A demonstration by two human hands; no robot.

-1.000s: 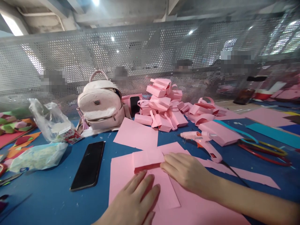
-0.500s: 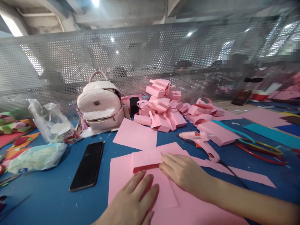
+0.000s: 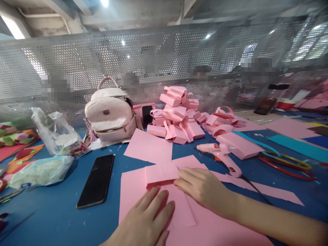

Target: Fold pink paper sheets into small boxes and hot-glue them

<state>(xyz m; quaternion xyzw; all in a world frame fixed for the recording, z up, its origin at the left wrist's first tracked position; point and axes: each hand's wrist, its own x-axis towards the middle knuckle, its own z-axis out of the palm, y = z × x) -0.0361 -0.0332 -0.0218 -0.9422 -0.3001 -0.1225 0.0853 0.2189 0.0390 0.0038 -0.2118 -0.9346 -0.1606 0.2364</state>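
A folded pink foam piece (image 3: 161,175) lies on pink sheets (image 3: 130,198) in front of me. My right hand (image 3: 196,188) pinches the right end of that folded piece, thumb below and fingers on top. Spread fingers of my left hand (image 3: 148,217) rest over the sheets, their tips touching the lower edge of the folded piece. To the right lies a pink glue gun (image 3: 222,155) on its side, its nozzle pointing left. Behind, a pile of small pink folded bags (image 3: 176,116) is stacked.
A black phone (image 3: 96,181) lies on the blue table (image 3: 56,212) at left, near plastic bags (image 3: 42,172). A pale backpack (image 3: 110,116) stands behind. Red and yellow rings (image 3: 287,167), a cord and a pink strip (image 3: 276,193) lie at right.
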